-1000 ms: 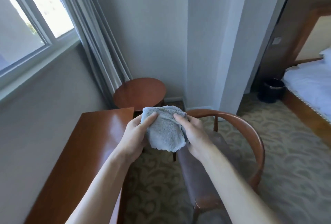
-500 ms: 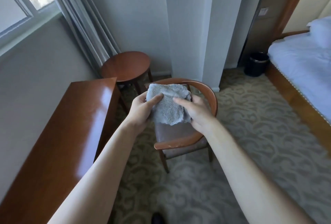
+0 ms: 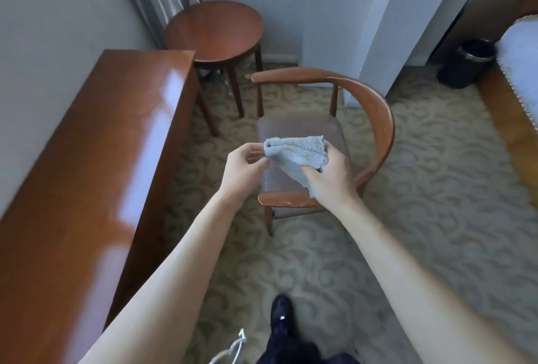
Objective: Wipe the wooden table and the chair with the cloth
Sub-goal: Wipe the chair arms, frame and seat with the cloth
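Folded grey cloth (image 3: 294, 154) held in air above chair (image 3: 375, 119) seat. Left hand (image 3: 243, 170) fingers pinching cloth's left edge; right hand (image 3: 332, 177) fingers clasping right side. Counter (image 3: 87, 159) at left.

Soft daylight, glare on wooden table (image 3: 87, 159)

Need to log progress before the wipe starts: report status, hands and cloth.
Left hand and right hand both gripping the cloth, folded, held above the chair seat. Table untouched, nothing in the way.
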### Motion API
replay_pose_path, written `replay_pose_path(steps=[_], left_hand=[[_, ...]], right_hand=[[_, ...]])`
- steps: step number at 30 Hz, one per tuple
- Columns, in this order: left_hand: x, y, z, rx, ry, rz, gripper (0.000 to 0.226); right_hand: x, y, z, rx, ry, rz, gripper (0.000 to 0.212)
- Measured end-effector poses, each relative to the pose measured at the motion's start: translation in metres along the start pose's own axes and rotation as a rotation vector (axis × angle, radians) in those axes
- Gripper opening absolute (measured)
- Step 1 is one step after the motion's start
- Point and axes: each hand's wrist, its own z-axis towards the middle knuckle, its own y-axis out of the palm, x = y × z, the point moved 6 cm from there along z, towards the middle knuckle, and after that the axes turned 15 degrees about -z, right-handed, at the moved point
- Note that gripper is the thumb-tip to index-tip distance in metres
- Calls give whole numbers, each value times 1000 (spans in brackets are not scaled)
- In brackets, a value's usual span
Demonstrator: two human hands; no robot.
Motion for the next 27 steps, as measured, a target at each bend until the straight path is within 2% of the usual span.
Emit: replay_pose_path(steps=[5,8,10,12,13,14,19,22,25,27], left_hand=[[-97,-25,27,150,-191,231,25],[-154,-27,47,212,-289,298,30],[-185,-21,60,239,-324,294,32],[-209,-9,70,242,-349,253,33],[-218,-2,75,237,-354,230,32],[-226,6,80,233,-349,212,30],[-237,32,87,281,-236,230,23],[-233,35,80,355,-162,246,25],[-228,38,83,361,-166,348,33],[-222,44,87,326,-112,540,41]], right_hand=[[60,44,16,58,-78,-390,39],[86,79,28,90,-228,-581,48],[102,122,30,-86,-322,-633,47],[128,170,20,-391,-322,-694,59],[143,188,12,-485,-300,-753,69],[157,200,7,-500,-289,-805,73],[180,203,3,-323,-403,-914,58],[191,187,4,-251,-370,-907,53],[210,162,4,-184,-323,-932,55],[226,141,9,-162,-290,-967,55]])
